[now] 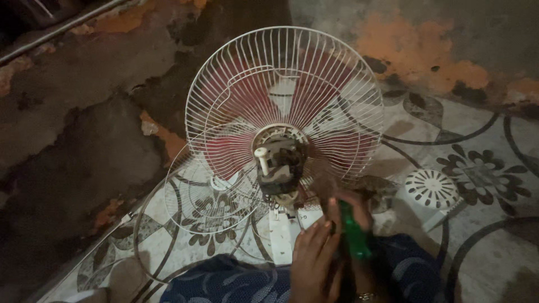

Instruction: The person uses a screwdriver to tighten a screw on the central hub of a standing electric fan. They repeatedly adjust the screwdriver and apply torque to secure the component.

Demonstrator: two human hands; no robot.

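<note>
Fan guard (286, 101) blocks ahead; right floor (494, 224) open

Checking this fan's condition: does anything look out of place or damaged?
Yes. The fan's motor sits bare, its vented white rear cover lying off on the floor. A loose wire grille leans beside the caged red blades. The right hand holds a green-handled screwdriver.

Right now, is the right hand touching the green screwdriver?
Touching. The head view shows the right hand wrapped around the green screwdriver handle, fingers closed over its top, beside the left hand.
</note>
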